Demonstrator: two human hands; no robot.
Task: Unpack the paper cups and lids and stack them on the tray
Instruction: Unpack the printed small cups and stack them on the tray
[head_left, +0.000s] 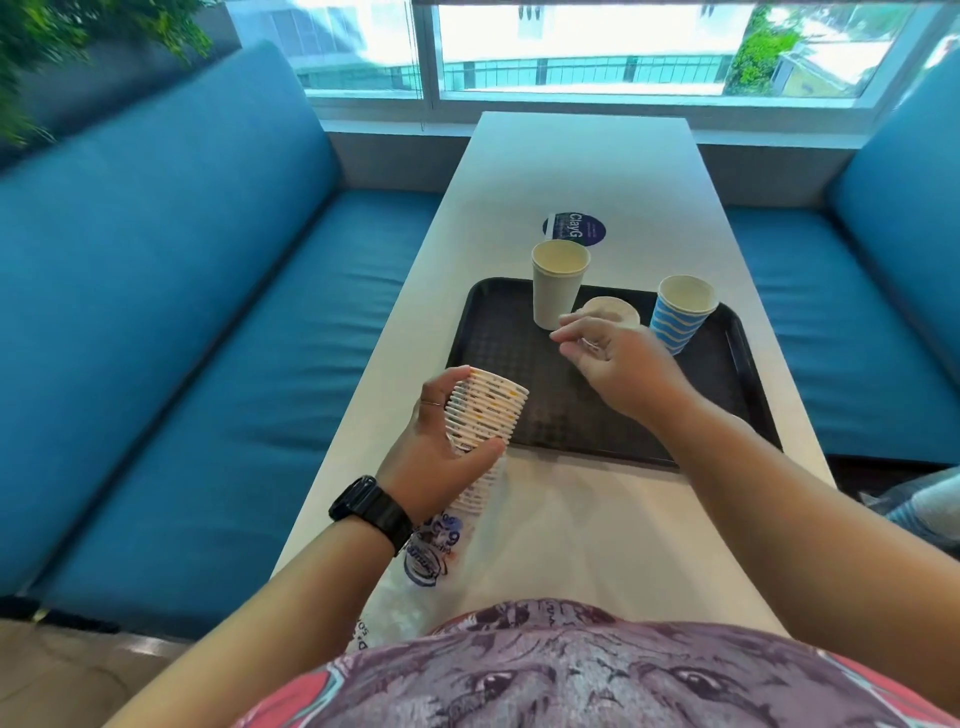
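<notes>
Now the left hand (441, 441) grips the sleeve of patterned cups (483, 415) at lower centre beside the tray (498, 332), the right hand (618, 358) hovers loosely curled, empty, and should pull the top cup off straight.

Wrist: black watch (373, 508) with a broad strap (left arm)
Finger: thin ring (431, 402)
Torso: pink-red printed shirt (597, 670)
Arms: bare

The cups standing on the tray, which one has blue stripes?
The blue-striped cup at the tray's right; the other upright cup is plain white.
</notes>
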